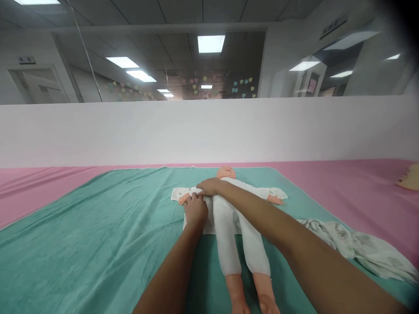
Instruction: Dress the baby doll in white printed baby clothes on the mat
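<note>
A baby doll (pixel 225 172) lies on its back, its bare feet towards me. White trousers (pixel 225 235) cover its legs and reach up over the body. A white printed baby shirt (pixel 178 193) is spread beneath the doll, and both its arms stretch out along the sleeves. My left hand (pixel 196 211), fingers curled, grips the shirt's edge beside the doll's hand on the left. Just above it, my right hand (pixel 212 186) reaches across the doll's chest, fingertips closed on the shirt near the left sleeve. Both sets of fingertips are partly hidden.
Under the doll is a teal sheet (pixel 108 226) over a pink surface (pixel 353 187). A crumpled white printed cloth (pixel 360 244) lies to the right. A beige item (pixel 409 178) sits at the far right edge. Behind rises a low white wall (pixel 131 133) with a mirror or glass above.
</note>
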The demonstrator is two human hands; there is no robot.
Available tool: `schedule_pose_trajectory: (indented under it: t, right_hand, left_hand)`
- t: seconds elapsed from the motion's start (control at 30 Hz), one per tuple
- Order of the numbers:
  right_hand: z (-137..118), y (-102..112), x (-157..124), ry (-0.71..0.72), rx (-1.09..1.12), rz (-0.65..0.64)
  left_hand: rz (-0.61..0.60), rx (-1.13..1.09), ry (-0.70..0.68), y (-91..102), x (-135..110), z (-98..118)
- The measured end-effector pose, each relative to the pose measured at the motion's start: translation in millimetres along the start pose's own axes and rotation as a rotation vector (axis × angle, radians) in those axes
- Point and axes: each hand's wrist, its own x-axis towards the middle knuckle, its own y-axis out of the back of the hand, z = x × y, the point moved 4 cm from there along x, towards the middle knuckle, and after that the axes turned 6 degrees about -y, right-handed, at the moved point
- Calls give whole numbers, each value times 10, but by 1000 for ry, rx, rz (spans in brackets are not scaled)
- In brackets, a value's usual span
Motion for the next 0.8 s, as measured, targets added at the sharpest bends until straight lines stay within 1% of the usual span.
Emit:
schedule_pose_trajectory:
  t: [0.07, 0.13, 0.2, 0.27, 0.37, 0.4, 0.47, 0.53, 0.6, 0.7, 0.8]
  right_hand:
    - [7, -9, 52, 8, -21, 8]
    - [32, 14, 48, 0, -41, 44]
    - [64, 63, 1, -18, -56, 92]
    - [90, 121, -69, -35, -62, 144]
    - [115, 189, -167, -51, -54, 206]
    - [124, 205, -193, -55, -47, 221]
    - [151, 231, -242, -67, -28, 246]
    - [186, 262, -296, -72, 14, 281]
    - [218, 292, -363, -49, 81, 318]
    - [239, 318, -464, 40, 210, 331]
    - [238, 318, -530, 102, 321, 294]
  left_hand:
    - [12, -34, -8, -21, 1, -5]
    - [32, -59, -68, -33, -3, 22]
    - [41, -63, -124, -39, -8, 56]
    - [57, -67, -116, -30, -7, 63]
    - [158, -147, -34, 27, 9, 15]
    - [199, -209, -6, 46, 17, -13]
    - [260, -426, 78, 62, 38, -101]
    - [275, -665, 178, 41, 65, -202]
    - [266, -828, 249, 11, 94, -287]
    - [274, -953, 297, -17, 128, -384]
    - [314, -1100, 370, -50, 135, -465]
